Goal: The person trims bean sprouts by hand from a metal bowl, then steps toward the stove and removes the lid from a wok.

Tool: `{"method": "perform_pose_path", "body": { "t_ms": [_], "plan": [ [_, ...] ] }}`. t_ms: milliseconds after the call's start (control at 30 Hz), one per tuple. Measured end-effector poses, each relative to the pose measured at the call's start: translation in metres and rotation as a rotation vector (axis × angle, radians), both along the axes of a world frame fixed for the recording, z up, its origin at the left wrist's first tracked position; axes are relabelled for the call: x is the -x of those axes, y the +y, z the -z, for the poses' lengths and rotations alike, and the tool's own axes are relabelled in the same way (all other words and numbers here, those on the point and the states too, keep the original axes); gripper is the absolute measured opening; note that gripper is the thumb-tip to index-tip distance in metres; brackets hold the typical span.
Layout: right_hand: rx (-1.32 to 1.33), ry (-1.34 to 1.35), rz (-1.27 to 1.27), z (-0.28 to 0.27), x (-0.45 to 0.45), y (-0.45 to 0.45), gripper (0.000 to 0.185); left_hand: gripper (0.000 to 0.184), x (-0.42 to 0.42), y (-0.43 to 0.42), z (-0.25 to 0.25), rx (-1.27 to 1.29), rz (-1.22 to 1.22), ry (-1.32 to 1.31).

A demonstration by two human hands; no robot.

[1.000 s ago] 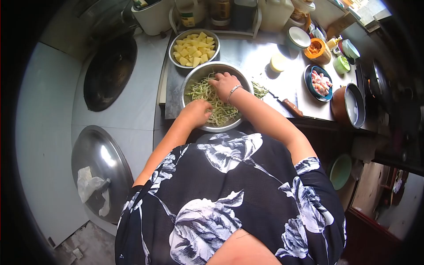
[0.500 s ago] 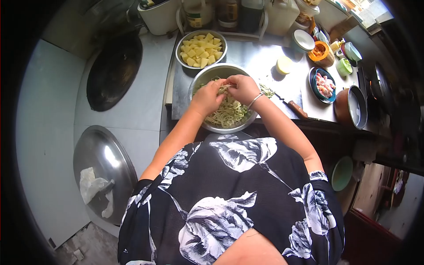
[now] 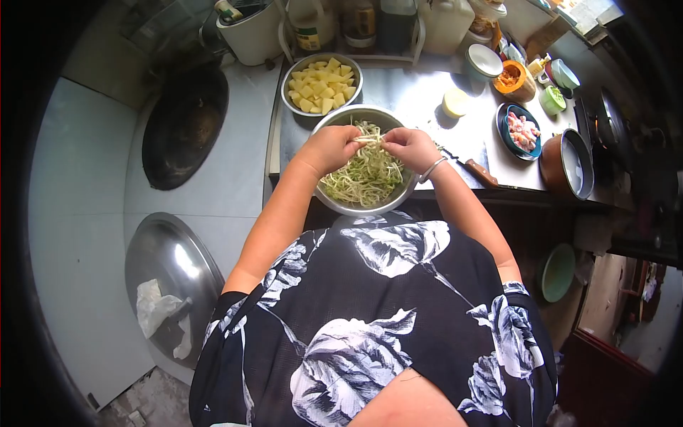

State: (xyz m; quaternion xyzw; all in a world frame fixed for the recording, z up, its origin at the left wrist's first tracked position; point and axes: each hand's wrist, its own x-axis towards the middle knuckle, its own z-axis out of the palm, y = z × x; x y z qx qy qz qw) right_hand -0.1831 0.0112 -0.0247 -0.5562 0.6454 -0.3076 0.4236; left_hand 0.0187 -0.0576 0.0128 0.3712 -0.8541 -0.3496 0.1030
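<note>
A metal bowl (image 3: 407, 186) holds a tangle of pale bean sprouts (image 3: 366, 178) with greenish tips. Over its left side my left hand (image 3: 333, 148) is closed, with a few sprouts pinched between thumb and fingers. Opposite it, my right hand (image 3: 414, 148), with a bangle at the wrist, also pinches the ends of sprouts. Those sprouts stretch between the two hands above the heap. Just behind stands a bowl of cut potato pieces (image 3: 324, 89). More sprouts lie on the worktop to the right of my right hand, partly hidden by it.
Right of the bowl lie a knife (image 3: 480, 173) and a yellow round piece (image 3: 455, 103). Beyond are a dish of raw meat (image 3: 523, 133), a cut pumpkin (image 3: 514, 78) and a brown pot (image 3: 567, 165). A wok (image 3: 186, 128) and a large metal lid (image 3: 174, 281) are at left.
My hands have drawn apart, left hand to the left and right hand to the right, and the sprouts between them now show. The view has shifted slightly.
</note>
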Motion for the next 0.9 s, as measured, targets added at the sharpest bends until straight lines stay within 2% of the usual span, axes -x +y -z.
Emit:
{"method": "perform_pose_path", "body": {
  "t_ms": [33, 100, 200, 267, 300, 367, 433, 500, 567, 700, 767, 833, 900],
  "plan": [
    [-0.025, -0.176, 0.054, 0.005, 0.000, 0.001, 0.019, 0.015, -0.002, -0.002, 0.004, -0.002, -0.002, -0.006],
    [-0.035, -0.122, 0.046, 0.009, 0.002, 0.003, 0.020, 0.017, -0.004, -0.006, 0.010, -0.119, -0.039, 0.007],
    [0.032, -0.252, 0.033, 0.007, -0.004, 0.008, 0.023, 0.020, -0.003, -0.007, 0.008, -0.159, -0.016, 0.015],
    [0.190, -0.047, -0.014, -0.004, -0.013, 0.010, 0.027, 0.020, 0.000, -0.004, 0.003, -0.202, -0.027, 0.024],
    [0.189, -0.047, -0.012, -0.004, -0.016, 0.010, 0.027, 0.020, 0.001, -0.003, 0.000, -0.245, -0.039, 0.032],
    [0.416, 0.132, -0.031, -0.001, -0.022, 0.008, 0.030, 0.020, 0.003, -0.003, 0.000, -0.248, -0.019, 0.044],
    [0.405, 0.089, 0.019, -0.003, -0.031, 0.009, 0.029, 0.021, 0.005, -0.003, -0.001, -0.252, 0.001, 0.055],
    [0.210, -0.040, 0.015, 0.001, -0.036, 0.011, 0.025, 0.021, 0.007, -0.002, -0.004, -0.230, 0.006, 0.036],
    [0.206, -0.025, 0.024, -0.001, -0.036, 0.013, 0.022, 0.021, 0.008, -0.001, -0.006, -0.253, -0.017, 0.064],
    [0.111, -0.205, -0.026, 0.005, -0.029, 0.015, 0.018, 0.021, 0.006, -0.004, -0.001, -0.264, -0.070, 0.142],
    [-0.116, -0.686, 0.106, 0.003, -0.028, 0.017, 0.018, 0.021, 0.004, -0.007, 0.003, -0.267, -0.100, 0.115],
    [-0.144, -0.793, 0.129, 0.005, -0.020, 0.018, 0.015, 0.021, 0.004, -0.007, -0.001, -0.267, -0.130, 0.092],
    [-0.118, -1.140, 0.298, 0.009, -0.014, 0.018, 0.011, 0.021, 0.004, -0.004, -0.007, -0.431, -0.183, 0.109]
  ]
}}
